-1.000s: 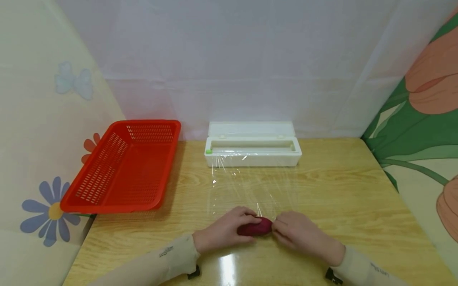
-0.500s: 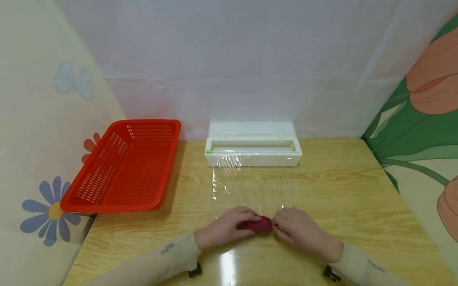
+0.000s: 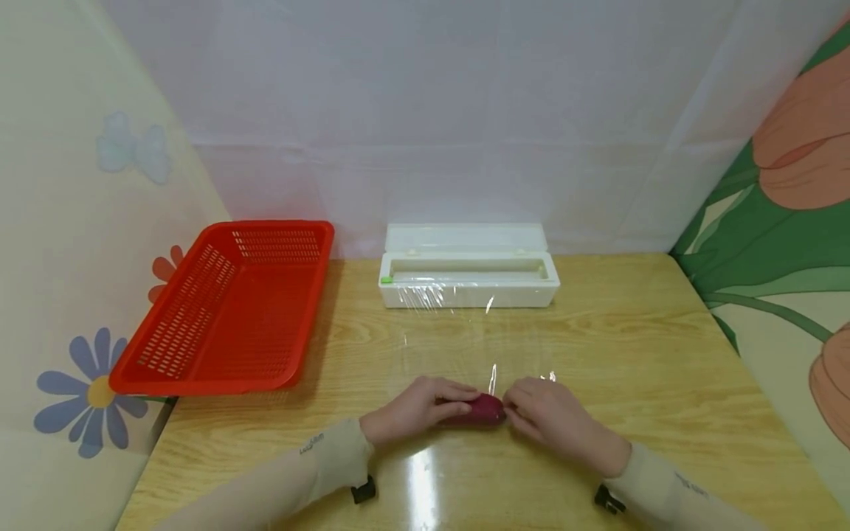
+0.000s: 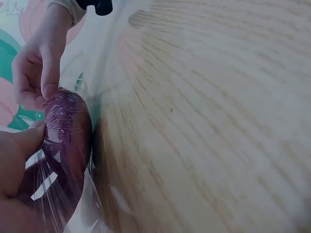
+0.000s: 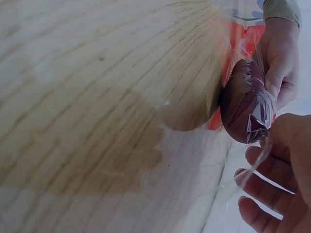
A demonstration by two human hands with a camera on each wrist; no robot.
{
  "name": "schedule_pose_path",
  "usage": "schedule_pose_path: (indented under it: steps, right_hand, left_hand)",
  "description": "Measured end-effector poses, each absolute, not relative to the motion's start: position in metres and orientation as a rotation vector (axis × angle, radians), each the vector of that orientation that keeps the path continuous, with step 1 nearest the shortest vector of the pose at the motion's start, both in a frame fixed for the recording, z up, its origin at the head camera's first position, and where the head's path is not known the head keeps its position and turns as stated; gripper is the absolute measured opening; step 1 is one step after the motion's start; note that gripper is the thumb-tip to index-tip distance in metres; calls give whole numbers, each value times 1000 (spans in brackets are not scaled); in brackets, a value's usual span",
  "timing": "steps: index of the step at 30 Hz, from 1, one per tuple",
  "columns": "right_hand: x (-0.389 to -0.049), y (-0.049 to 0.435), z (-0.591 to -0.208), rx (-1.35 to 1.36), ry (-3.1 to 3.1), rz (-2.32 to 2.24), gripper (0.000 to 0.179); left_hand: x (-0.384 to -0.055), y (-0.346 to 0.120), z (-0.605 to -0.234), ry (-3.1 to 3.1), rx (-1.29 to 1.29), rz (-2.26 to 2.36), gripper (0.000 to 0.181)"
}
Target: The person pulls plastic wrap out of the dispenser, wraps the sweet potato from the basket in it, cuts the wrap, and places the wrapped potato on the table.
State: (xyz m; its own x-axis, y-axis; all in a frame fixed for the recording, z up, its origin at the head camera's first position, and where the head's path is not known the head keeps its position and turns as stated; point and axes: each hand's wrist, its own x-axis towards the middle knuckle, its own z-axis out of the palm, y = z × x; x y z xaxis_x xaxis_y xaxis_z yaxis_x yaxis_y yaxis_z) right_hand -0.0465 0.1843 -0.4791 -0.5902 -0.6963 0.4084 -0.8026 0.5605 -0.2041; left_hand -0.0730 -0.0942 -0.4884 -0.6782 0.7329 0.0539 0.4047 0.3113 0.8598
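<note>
A dark red-purple sweet potato (image 3: 485, 410), wrapped in clear cling film, lies sideways near the table's front middle. My left hand (image 3: 425, 405) grips its left part, thumb along the near side and fingers over the top. At its right end my right hand (image 3: 554, 420) pinches gathered cling film (image 5: 262, 150) between thumb and forefinger; the other fingers are loosely bent in the right wrist view. Wrinkled film hugs the sweet potato (image 4: 68, 121) in the left wrist view. From there the sheet stretches back to a white cling film dispenser (image 3: 468, 296), its lid raised.
A red plastic basket (image 3: 299, 354) with slotted sides stands at the left of the wooden table (image 3: 637, 332). A green slider (image 3: 387, 280) sits at the dispenser's left front edge. Behind the table hangs a white cloth, with flowered panels on both sides.
Both hands and the sweet potato have shifted slightly away from the front edge. My left thumb has moved up onto the sweet potato. The film's glints and creases have shifted.
</note>
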Motion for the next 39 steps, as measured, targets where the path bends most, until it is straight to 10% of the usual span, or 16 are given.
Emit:
schedule_pose_path:
  steps: [39]
  right_hand:
    - [-53, 177, -481, 1456, -2475, 530, 51]
  left_hand:
    - [-86, -123, -480, 2344, 876, 1204, 22]
